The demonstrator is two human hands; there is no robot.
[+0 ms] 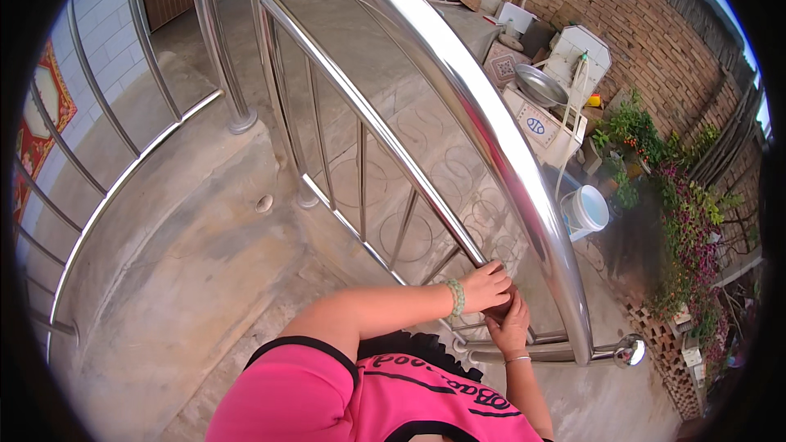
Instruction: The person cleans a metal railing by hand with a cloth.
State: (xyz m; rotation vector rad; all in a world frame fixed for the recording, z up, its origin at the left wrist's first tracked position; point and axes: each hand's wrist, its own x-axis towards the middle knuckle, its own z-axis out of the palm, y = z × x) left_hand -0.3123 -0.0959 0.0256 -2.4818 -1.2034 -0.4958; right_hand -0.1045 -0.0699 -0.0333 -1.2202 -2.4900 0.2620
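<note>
My left hand (488,288), with a green beaded bracelet at its wrist, is closed over the lower end of the middle rail (381,116) of a stainless steel stair railing. Just below it, my right hand (513,324), wearing a thin silver bangle, grips a dark reddish-brown cloth-like piece (500,308) at the same rail. Both hands touch this piece, and their fingers cover most of it. The thick polished handrail (491,113) curves past above and to the right of the hands. Its lower end stands near a steel ball (629,350).
Another steel railing (104,196) curves along the raised concrete ledge at left. Beyond the handrail are a white bucket (585,212), a metal basin (540,85) on a tiled stand, a hose, flowering plants (694,221) and a brick wall (638,24).
</note>
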